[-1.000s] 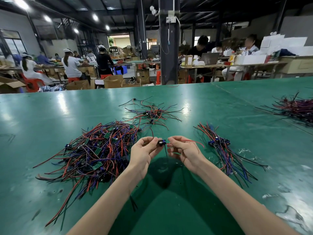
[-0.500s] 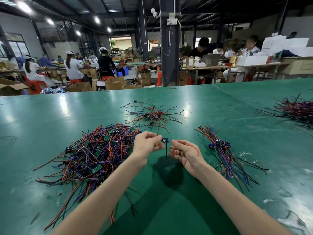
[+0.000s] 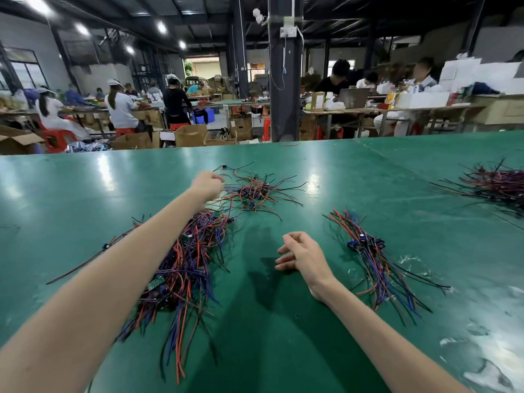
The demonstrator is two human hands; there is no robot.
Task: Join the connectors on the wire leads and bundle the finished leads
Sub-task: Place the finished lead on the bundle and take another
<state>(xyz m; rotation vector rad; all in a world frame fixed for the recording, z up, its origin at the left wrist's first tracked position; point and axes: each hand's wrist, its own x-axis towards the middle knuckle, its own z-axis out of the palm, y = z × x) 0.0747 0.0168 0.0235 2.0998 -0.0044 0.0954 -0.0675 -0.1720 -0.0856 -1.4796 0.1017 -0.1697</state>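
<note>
Head view, and the left hand [image 3: 207, 185] is stretched well out across the green table [image 3: 283, 350], right at the near-left edge of the small far heap of leads [image 3: 256, 192]. Its fingers are curled in tight, knuckles towards us, and the palm side is hidden, so I cannot tell whether it is pinching a lead or closed on nothing. A thin black lead [image 3: 235, 166] with a small dark connector runs off just beyond the knuckles, close to the hand, but whether they touch is not clear. The forearm crosses above the big heap of leads [image 3: 184, 268], a red, blue and black tangle with little green boards in it, lying left of centre.

Now the right hand [image 3: 302, 255]: low over the table near centre, fingers loosely bent, nothing in it. It sits between the big heap and the tidy bundle of leads [image 3: 377, 268], near the bundle but not touching it. The bundle's blue connectors [image 3: 364, 243] are clustered together, with its wires fanning out towards us. Over at the far right lies another heap [image 3: 499, 182], well apart from both hands.
</note>
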